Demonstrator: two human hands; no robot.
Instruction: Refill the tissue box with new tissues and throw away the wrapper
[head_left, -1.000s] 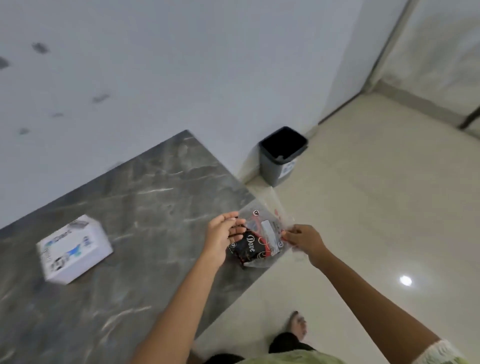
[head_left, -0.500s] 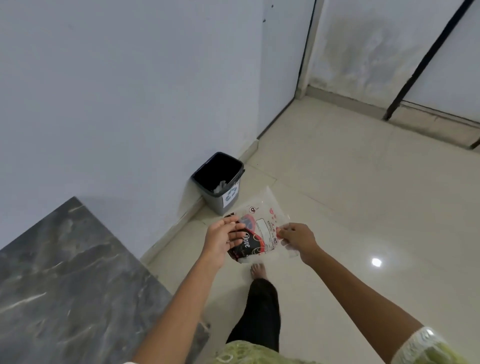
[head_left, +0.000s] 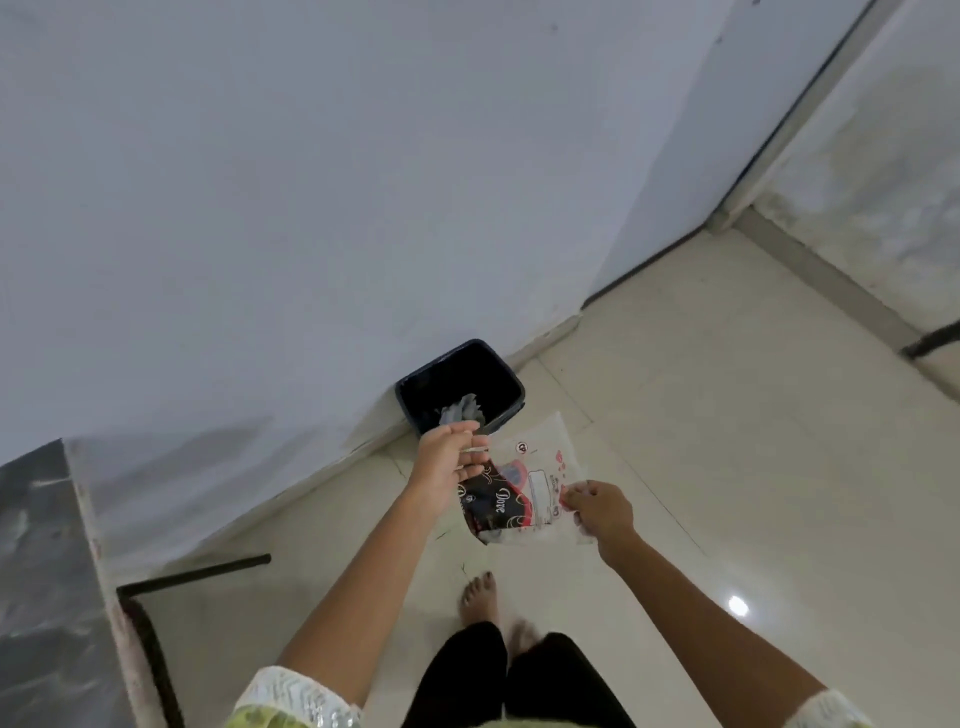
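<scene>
Wrapper (head_left: 524, 488) in air near bin (head_left: 501, 366). Right hand (head_left: 600, 512) pinches right edge; left hand (head_left: 447, 462) at left edge, grip unclear. Likely feather-light, limp, slick film: pinch edge firmly or crumple.

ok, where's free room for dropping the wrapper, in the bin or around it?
The bin's far half, against the wall, is open; crumpled paper fills its near corner. The floor right of it is bare. Crowded in front: wrapper, left hand, right hand.
</scene>
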